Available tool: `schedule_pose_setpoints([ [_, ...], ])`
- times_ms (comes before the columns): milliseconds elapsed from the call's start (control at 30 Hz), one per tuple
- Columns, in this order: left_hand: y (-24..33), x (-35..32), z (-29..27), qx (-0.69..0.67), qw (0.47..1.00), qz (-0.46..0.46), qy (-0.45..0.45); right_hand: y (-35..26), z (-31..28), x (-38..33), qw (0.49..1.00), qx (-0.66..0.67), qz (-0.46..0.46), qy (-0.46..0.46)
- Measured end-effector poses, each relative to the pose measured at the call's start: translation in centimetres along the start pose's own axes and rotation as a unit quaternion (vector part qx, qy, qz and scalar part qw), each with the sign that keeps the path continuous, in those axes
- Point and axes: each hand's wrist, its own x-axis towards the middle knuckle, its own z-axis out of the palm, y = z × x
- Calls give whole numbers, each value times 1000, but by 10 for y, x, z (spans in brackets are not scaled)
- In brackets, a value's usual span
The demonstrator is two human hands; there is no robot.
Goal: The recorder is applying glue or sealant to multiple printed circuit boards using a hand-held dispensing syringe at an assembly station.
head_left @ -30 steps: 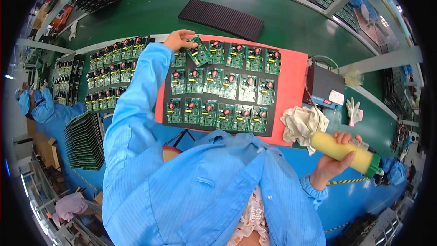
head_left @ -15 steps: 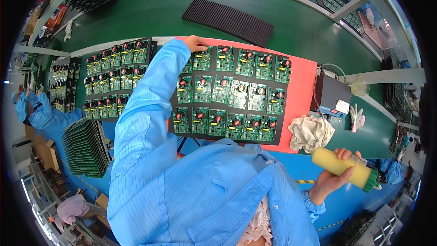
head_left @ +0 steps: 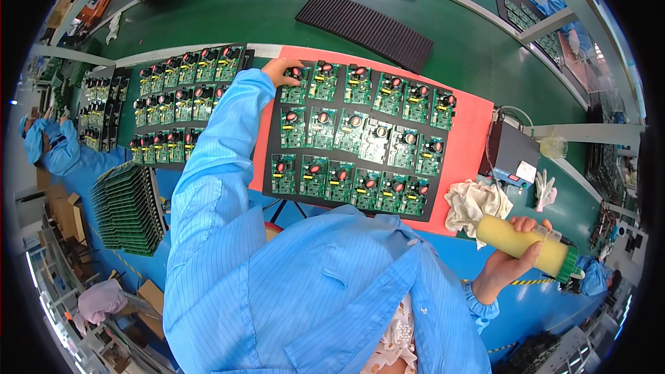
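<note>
My left hand reaches to the far left corner of a black tray, its thumb and fingers closed around the top of the corner circuit board. That green board carries a red round part and yellow parts. Several similar boards stand in three rows on the tray, which lies on a red mat. Off the table's near edge, at the right, my right hand grips a squeeze bottle of yellow contents with a green cap. The bottle is tilted almost level, its cap end pointing right and slightly down.
A crumpled cloth lies beside a dark box-shaped device and a white glove. Behind the tray is a ridged black slab. More filled trays stand left; a co-worker is farther left.
My left hand has shifted slightly left and lower over the corner board. The view has turned a little, so the tray appears farther right. The bottle stays in my right hand.
</note>
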Motion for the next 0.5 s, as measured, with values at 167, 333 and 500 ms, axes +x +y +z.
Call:
schedule_pose_setpoints([
  [167, 0, -6, -10, -17, 1000, 14, 22, 2, -5, -1, 1000, -4, 9, 7],
  [333, 12, -28, -45, -119, 969, -121, 179, -2, -15, -1, 1000, 11, -5, -10],
  [500, 156, -37, -32, -675, 696, -63, 237, -6, -26, 5, 995, 67, -28, -64],
])
